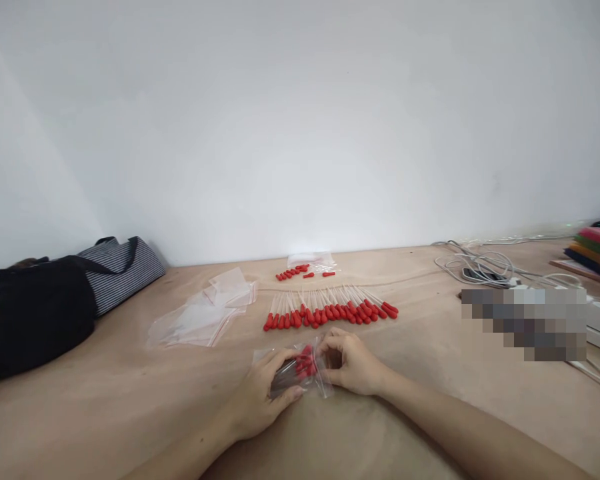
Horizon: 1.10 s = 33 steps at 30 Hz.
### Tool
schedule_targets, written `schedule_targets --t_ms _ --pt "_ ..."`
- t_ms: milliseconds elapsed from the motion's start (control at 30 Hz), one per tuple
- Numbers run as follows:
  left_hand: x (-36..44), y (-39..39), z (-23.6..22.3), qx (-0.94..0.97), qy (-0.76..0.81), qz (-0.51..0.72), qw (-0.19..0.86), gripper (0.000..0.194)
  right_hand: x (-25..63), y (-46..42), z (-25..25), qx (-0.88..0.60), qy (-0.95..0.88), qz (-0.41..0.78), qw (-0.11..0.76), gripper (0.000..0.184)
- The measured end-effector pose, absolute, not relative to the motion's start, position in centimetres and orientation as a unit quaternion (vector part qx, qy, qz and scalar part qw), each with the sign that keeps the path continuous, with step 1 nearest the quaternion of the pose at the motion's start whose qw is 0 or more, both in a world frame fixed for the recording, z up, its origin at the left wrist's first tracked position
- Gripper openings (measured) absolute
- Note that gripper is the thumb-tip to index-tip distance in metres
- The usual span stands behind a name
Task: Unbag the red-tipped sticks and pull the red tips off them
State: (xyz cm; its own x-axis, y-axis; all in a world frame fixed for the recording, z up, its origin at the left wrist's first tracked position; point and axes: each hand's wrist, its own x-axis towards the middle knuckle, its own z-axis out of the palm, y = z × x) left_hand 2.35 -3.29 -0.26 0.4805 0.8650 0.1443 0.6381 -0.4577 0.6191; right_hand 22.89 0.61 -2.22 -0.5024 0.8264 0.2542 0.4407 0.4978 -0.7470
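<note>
A clear zip bag (289, 381) lies on the table in front of me, with several red-bulbed droppers (305, 363) inside it. My left hand (265, 393) holds the bag from the left, thumb at the near edge and fingers over the far part. At the bag's right end, my right hand (347, 360) pinches the zip edge between curled fingers and thumb. Just beyond both hands stretches a row of droppers (325, 315), red bulbs toward me and pale thin tubes pointing away.
Flat zip bags (205, 313) are spread to the left of the row. Loose red bulbs (293, 272) and thin tubes (325, 265) lie near the wall. A black bag (35, 320) and a striped bag (123, 273) stand far left. Tangled cables (473, 263) lie at right.
</note>
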Motion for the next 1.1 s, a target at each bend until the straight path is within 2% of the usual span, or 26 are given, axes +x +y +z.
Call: schedule_targets --t_ms 133,233,467,633,800,1000,1100 --pt "2.4 -3.4 -0.1 0.822 0.462 0.22 0.25 0.041 22.9 0.5 -2.3 -0.368 -0.803 0.333 0.331 0.028" --pt "2.3 -3.5 -0.1 0.823 0.467 0.218 0.239 0.042 22.9 0.2 -2.1 -0.387 -0.801 0.333 0.312 0.04" --pt "2.0 -3.5 -0.9 0.829 0.469 0.215 0.217 0.042 22.8 0.1 -1.8 -0.408 -0.795 0.354 0.277 0.047" --pt "2.0 -3.6 -0.6 0.828 0.474 0.214 0.21 0.043 22.7 -0.1 -1.8 -0.398 -0.802 0.36 0.261 0.038" --pt "2.2 -3.7 -0.2 0.835 0.462 0.212 0.21 0.043 22.7 -0.2 -1.9 -0.383 -0.818 0.365 0.227 0.04" --pt "2.1 -3.6 -0.2 0.838 0.463 0.205 0.205 0.042 22.8 -1.0 -1.1 -0.359 -0.847 0.293 0.261 0.028" --pt "2.0 -3.6 -0.1 0.838 0.459 0.202 0.214 0.042 22.6 -1.1 -1.2 -0.356 -0.829 0.332 0.276 0.022"
